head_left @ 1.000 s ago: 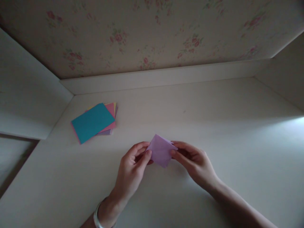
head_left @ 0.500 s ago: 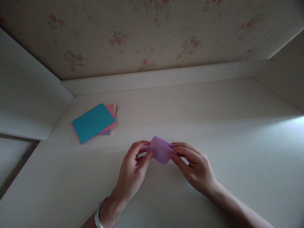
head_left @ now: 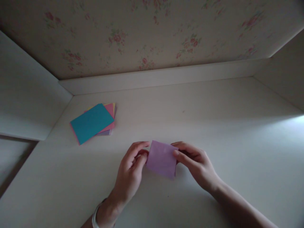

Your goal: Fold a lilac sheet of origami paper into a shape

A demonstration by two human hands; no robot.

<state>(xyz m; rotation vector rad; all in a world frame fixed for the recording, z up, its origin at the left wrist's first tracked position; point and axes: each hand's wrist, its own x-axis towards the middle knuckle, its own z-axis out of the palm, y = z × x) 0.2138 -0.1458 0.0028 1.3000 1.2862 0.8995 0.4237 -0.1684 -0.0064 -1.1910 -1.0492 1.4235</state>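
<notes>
A small folded piece of lilac paper (head_left: 162,159) is held just above the pale desk (head_left: 213,126), its flat face turned toward me. My left hand (head_left: 132,172) pinches its left edge with thumb and fingers curled. My right hand (head_left: 197,164) grips its right edge, thumb on top. A bracelet shows on my left wrist (head_left: 96,217).
A stack of coloured paper sheets (head_left: 93,123), teal on top with pink, yellow and lilac beneath, lies at the desk's back left. A raised ledge and flowered wallpaper (head_left: 152,34) close the back. Side panels stand at left and right. Bright light falls on the desk's right part.
The lilac paper was tilted as a narrow diamond between my fingers; now it is turned flat toward me and sits slightly lower. Both hands kept their hold.
</notes>
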